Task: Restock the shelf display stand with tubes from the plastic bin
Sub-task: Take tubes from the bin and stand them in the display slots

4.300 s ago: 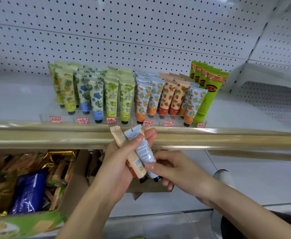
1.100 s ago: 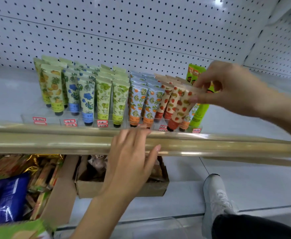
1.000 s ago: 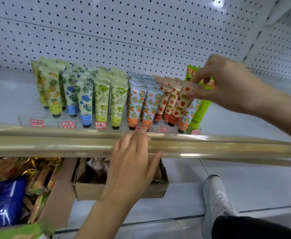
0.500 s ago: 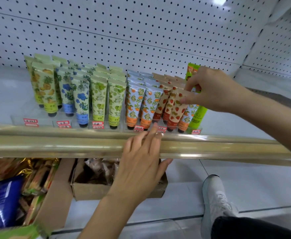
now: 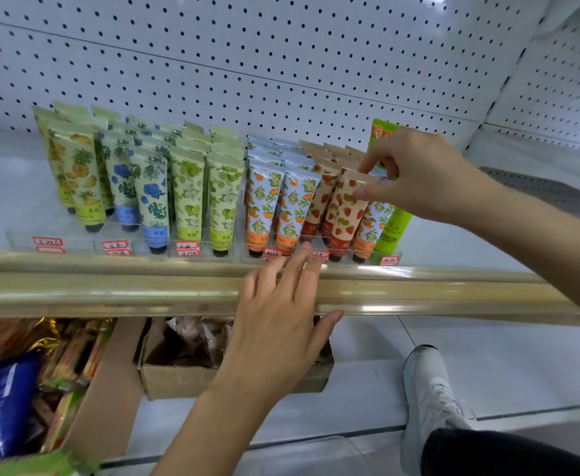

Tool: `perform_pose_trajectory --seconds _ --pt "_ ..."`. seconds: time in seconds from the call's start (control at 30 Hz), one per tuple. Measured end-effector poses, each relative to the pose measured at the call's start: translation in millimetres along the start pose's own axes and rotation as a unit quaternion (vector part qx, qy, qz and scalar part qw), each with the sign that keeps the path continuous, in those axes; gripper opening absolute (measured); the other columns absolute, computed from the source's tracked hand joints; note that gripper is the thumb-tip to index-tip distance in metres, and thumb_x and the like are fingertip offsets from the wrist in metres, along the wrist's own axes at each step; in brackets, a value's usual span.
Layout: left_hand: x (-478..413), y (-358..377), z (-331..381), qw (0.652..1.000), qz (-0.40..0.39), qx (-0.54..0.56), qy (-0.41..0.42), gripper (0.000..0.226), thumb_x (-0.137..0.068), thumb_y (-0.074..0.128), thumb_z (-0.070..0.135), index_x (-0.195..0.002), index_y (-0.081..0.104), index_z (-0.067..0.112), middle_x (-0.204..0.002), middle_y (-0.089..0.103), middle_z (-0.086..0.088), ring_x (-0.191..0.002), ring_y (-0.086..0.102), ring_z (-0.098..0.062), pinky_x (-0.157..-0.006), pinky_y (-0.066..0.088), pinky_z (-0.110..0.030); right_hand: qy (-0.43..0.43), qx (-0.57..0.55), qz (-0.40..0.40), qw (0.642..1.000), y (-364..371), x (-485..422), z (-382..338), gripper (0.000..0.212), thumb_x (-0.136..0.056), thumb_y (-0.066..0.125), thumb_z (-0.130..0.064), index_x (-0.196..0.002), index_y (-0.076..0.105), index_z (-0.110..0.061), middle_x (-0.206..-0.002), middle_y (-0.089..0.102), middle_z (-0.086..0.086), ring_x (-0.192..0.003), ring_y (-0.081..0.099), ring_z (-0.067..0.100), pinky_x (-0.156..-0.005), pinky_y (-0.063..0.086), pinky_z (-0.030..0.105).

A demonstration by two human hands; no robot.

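Though still pinched, strawberry tube (image 5: 345,214) seated

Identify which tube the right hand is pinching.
The front strawberry-print tube, pinched at its top crimp by the right hand; no other tube is held.

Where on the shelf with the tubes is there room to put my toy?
Bare white shelf lies left of the pineapple tubes and right of the tall green tube. The stand between is packed tight, and the right hand pinches a strawberry tube there.
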State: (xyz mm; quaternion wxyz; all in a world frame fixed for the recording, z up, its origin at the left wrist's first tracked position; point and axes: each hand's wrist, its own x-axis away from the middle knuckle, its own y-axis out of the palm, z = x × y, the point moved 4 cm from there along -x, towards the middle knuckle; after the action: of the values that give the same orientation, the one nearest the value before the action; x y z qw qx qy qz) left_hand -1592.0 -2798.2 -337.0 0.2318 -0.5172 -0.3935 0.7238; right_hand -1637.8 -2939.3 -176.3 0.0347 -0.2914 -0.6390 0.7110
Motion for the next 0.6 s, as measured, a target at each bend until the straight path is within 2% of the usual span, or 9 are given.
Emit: perform_pose_trajectory --seconds 0.07,0.2,0.3,0.37,0.43,0.5,0.6 --pt "-0.1 0.0 0.1 1.000 -0.001 0.002 -0.001 0.059 -0.092 0.035 0.054 -0.131 0.049 0.013 -0.144 0.048 -0.007 -0.122 0.047 -0.028 -0.096 0.028 -0.037 0.001 -0.007 0.010 1.000 -2.6 1.6 0.9 0.031 -0.081 0.070 -0.034 -0.107 0.065 -0.017 -0.074 0.035 -0.010 -0.081 0.039 0.016 -0.069 0.026 0.025" --pt "4.7 -1.4 0.4 1.000 0.003 0.005 0.016 0.061 -0.090 0.038 0.054 -0.133 0.050 0.012 -0.145 0.047 -0.006 -0.125 0.041 -0.025 -0.097 0.027 -0.037 -0.021 -0.008 0.031 0.999 -10.8 9.9 -0.1 0.034 -0.081 0.071 -0.034 -0.110 0.062 -0.018 -0.093 0.040 0.000 -0.085 0.040 0.017 -0.072 0.030 0.026" --pt "15.7 -4.7 -2.2 1.000 0.002 -0.009 0.017 0.060 -0.090 0.038 0.054 -0.130 0.053 0.011 -0.145 0.047 -0.006 -0.128 0.041 -0.025 -0.098 0.027 -0.037 -0.091 0.022 0.027 0.995 -16.1 25.8 -6.4 0.041 -0.081 0.070 -0.033 -0.116 0.058 -0.016 -0.098 0.044 0.005 -0.098 0.045 0.027 -0.081 0.036 0.032" --pt "27.5 -7.4 -5.7 1.000 0.002 -0.021 0.013 0.059 -0.090 0.039 0.054 -0.127 0.055 0.010 -0.142 0.049 -0.007 -0.129 0.041 -0.025 -0.099 0.027 -0.039 -0.154 0.083 0.016 0.985 -13.4 43.6 -13.4 0.051 -0.080 0.071 -0.034 -0.123 0.055 -0.013 -0.108 0.049 0.013 -0.105 0.044 0.034 -0.091 0.035 0.040" --pt "42.8 -7.5 -7.6 0.999 -0.004 -0.038 0.018 0.060 -0.089 0.041 0.054 -0.126 0.056 0.009 -0.141 0.050 -0.009 -0.130 0.041 -0.026 -0.103 0.026 -0.041 -0.212 0.146 0.015 0.966 -5.3 65.9 -20.4 0.058 -0.079 0.067 -0.039 -0.127 0.053 -0.010 -0.119 0.051 0.017 -0.109 0.045 0.037 -0.091 0.034 0.045" --pt "60.4 -7.5 -7.4 0.998 -0.018 -0.048 0.025 0.061 -0.089 0.043 0.053 -0.128 0.055 0.008 -0.141 0.050 -0.010 -0.131 0.042 -0.027 -0.108 0.027 -0.043 -0.242 0.163 -0.012 0.957 7.5 89.7 -26.6 0.065 -0.079 0.062 -0.046 -0.132 0.049 -0.010 -0.130 0.048 0.017 -0.115 0.044 0.037 -0.091 0.032 0.045" --pt "87.0 -10.5 -10.0 0.997 -0.052 -0.056 0.023 0.063 -0.090 0.042 0.053 -0.133 0.052 0.009 -0.143 0.048 -0.009 -0.135 0.040 -0.026 -0.112 0.024 -0.044 -0.261 0.136 -0.082 0.952 34.3 124.2 -32.3 0.073 -0.082 0.063 -0.047 -0.141 0.039 -0.011 -0.144 0.038 0.016 -0.127 0.037 0.036 -0.100 0.031 0.046"
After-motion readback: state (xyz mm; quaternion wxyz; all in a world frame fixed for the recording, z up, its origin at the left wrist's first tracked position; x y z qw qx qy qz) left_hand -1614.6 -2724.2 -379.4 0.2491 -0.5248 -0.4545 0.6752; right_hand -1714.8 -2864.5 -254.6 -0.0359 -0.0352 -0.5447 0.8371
